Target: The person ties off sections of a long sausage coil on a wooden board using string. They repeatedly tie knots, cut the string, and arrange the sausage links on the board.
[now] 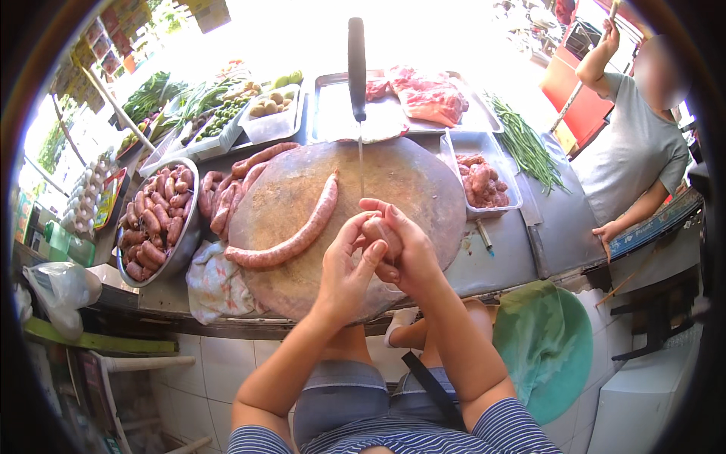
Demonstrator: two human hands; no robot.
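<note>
In the head view, a short sausage piece [384, 234] is held between the left hand [346, 261] and the right hand [416, 253], above the near half of a round chopping block [423, 178]. The piece is pinched by the left thumb and fingers on its left side and is cupped by the curled right fingers on its far and right sides; the palms are kept apart. Its rounded upper part is exposed between the fingertips. The long axis is seen to run roughly from the far edge of the block toward the near edge, with a slight slant to the right; the lower end is partly covered, so the full length cannot be determined. To the left of the left hand, clear of it, a long sausage [299, 240] is laid on the block. One end is placed at the block's left edge and the other is pointed toward the far edge; its long axis is set diagonally, and its curve is bowed toward the near right. Beyond the hands, a knife [357, 76] is stood upright with its handle uppermost and its blade directed down to the block. A metal bowl [184, 238] filled with sausages is positioned beyond the block's left edge, and a clear plastic tub [495, 213] of meat is positioned beyond its right edge.
</note>
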